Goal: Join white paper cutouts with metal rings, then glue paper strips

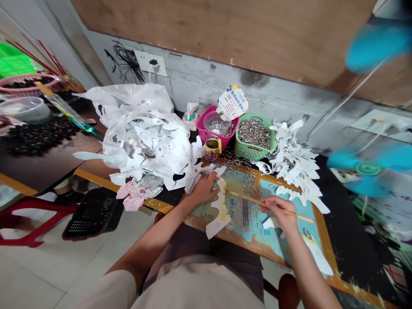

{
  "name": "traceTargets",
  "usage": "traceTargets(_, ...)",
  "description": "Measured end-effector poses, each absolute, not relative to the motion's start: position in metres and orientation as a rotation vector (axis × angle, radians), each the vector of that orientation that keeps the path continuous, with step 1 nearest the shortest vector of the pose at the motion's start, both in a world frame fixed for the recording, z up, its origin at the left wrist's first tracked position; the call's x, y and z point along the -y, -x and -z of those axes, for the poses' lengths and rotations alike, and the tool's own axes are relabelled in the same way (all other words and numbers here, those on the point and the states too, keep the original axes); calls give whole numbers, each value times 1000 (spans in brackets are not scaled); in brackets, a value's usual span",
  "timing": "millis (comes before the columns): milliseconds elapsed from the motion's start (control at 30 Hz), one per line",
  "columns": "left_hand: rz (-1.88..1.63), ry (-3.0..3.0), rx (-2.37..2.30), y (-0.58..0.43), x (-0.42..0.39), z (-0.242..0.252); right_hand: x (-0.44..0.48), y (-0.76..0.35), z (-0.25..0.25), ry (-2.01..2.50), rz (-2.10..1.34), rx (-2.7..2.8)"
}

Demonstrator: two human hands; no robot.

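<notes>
Across a wood-framed printed board (244, 227), a thin wooden stick (247, 199) is pinched between the closed fingers of the right hand (280, 213), a white paper cutout (220, 210) is pinned under the spread fingers of the left hand (204, 189), and, beyond those fingertips, metal rings (254, 133) are heaped in a green basket (244, 151).

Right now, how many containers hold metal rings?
2: the green plastic basket and the clear bowl sitting in the pink tub. Others may be hidden.
</notes>
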State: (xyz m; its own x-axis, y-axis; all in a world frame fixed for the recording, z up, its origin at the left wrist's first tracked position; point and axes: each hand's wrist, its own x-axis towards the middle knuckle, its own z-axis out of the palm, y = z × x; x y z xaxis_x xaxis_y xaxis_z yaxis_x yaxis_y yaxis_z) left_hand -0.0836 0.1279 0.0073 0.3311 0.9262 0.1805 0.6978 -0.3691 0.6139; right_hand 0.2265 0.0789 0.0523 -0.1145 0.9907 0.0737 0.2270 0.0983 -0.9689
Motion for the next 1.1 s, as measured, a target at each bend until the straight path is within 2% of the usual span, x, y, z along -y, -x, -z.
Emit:
traceTargets(300, -724, -2177, -1427, 84, -129, 0, -86, -232, -60, 1254, -1216, 1489)
traceTargets(833, -698, -2190, -1429, 84, -124, -8, -101, -209, -45, 1281, -1069, 1395)
traceTargets(1100, -710, -2176, -1431, 84, -125, -7, -107, -195, -71, 1179, -733, 1202)
